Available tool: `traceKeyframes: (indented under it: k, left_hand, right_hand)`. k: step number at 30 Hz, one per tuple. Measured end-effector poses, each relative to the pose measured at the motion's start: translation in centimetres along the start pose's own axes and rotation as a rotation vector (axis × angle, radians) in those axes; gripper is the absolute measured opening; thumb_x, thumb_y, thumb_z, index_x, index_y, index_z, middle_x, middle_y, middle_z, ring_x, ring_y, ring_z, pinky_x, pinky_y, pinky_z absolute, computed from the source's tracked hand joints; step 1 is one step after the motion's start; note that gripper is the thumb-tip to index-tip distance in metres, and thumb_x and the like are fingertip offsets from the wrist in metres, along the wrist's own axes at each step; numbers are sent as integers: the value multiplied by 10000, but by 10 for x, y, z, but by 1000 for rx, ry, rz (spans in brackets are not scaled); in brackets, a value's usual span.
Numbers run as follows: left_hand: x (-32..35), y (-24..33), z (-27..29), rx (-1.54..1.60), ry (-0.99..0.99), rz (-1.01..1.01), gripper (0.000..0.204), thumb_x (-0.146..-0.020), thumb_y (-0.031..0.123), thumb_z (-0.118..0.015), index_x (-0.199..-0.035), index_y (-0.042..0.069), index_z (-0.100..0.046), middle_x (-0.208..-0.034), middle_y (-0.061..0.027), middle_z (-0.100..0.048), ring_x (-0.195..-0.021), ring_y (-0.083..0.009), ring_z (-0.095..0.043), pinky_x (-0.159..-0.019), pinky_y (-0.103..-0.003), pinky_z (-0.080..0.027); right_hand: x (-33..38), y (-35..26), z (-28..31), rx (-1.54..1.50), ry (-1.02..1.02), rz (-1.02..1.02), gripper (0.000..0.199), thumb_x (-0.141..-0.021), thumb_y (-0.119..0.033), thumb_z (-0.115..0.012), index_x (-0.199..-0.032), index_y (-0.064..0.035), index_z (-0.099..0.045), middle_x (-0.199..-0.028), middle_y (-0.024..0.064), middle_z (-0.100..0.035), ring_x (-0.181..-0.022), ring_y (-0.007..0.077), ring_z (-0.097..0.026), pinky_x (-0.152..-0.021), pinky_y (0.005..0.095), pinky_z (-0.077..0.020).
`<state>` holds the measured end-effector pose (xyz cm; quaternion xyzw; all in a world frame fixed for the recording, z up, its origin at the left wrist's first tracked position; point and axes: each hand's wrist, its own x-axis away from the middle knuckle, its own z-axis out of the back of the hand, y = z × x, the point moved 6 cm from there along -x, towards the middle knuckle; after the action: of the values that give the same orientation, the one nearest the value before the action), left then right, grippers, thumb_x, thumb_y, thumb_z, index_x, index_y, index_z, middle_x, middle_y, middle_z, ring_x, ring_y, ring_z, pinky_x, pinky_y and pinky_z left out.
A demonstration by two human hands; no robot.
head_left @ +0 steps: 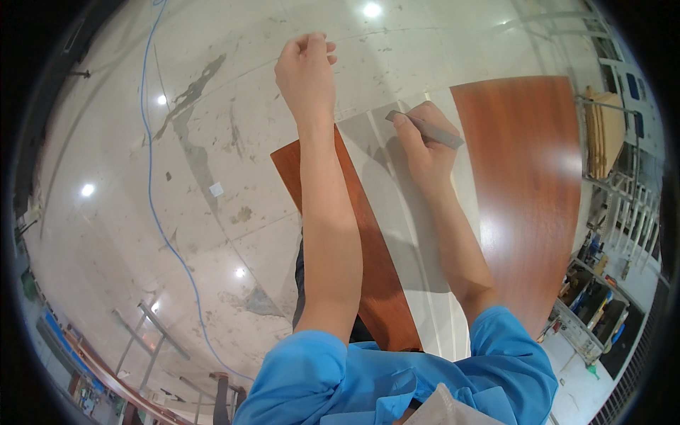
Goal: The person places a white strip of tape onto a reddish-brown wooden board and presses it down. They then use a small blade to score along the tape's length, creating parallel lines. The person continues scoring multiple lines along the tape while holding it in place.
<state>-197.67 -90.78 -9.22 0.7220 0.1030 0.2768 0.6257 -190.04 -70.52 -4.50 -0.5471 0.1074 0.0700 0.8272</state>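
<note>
Left hand [306, 71] hangs over the scuffed pale floor [234, 156], fingers curled inward; whether it holds anything cannot be told. Right hand [428, 152] is closed in a grip. To its right lies a wide, glossy, reddish-brown wood-grain board [528, 177]; to its left, partly hidden by the left forearm, runs a narrow reddish-brown board [379, 283]. A slim, flat grey bar [433, 132] sits in the right hand's grasp, slanting.

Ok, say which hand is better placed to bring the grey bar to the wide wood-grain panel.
Probably the right hand: it grips the grey bar and is nearer the wide wood-grain panel. The left hand is farther off.
</note>
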Motion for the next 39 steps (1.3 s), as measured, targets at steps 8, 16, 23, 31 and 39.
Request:
traceKeyframes:
  k: [8,16,23,31,39]
  left_hand:
    - [-10,3,18,-588,94,-15,366,-975,380,-599,-1013,61,-774,-931,-46,-815,-880,-197,-730,-827,-389,-541]
    - [-22,-12,-16,-559,-104,-34,386,-970,334,-565,-1077,62,-817,-932,-66,-830,-884,-217,-722,-869,-388,-547]
    - [-25,-3,-9,-127,-58,-58,336,-985,266,-543,-990,40,-793,-807,-78,-798,-780,-201,-723,-799,-392,-557]
    - [-25,2,-1,-61,6,-58,331,-969,249,-550,-987,12,-780,-801,-97,-789,-794,-209,-721,-815,-395,-555]
    - [-23,4,-1,-119,18,-25,315,-970,249,-557,-975,30,-783,-817,-84,-795,-801,-217,-727,-826,-407,-560]
  right_hand:
    - [1,-9,-14,13,-18,-52,143,-997,-61,-751,-891,32,-734,-757,43,-635,-654,109,-538,-603,281,-435]
    - [0,-2,-22,39,-63,-88,151,-995,-65,-754,-907,53,-718,-773,55,-671,-688,104,-576,-635,275,-469]
    - [-1,-2,-24,76,-65,-135,152,-992,-72,-763,-913,50,-719,-771,40,-673,-686,93,-556,-636,266,-460]
    - [-2,0,-26,62,-78,-165,132,-995,-58,-758,-928,50,-725,-790,33,-694,-719,82,-586,-657,259,-464]
    - [-1,1,-26,43,-78,-150,125,-999,-53,-759,-951,58,-730,-829,42,-698,-741,91,-603,-670,263,-482]
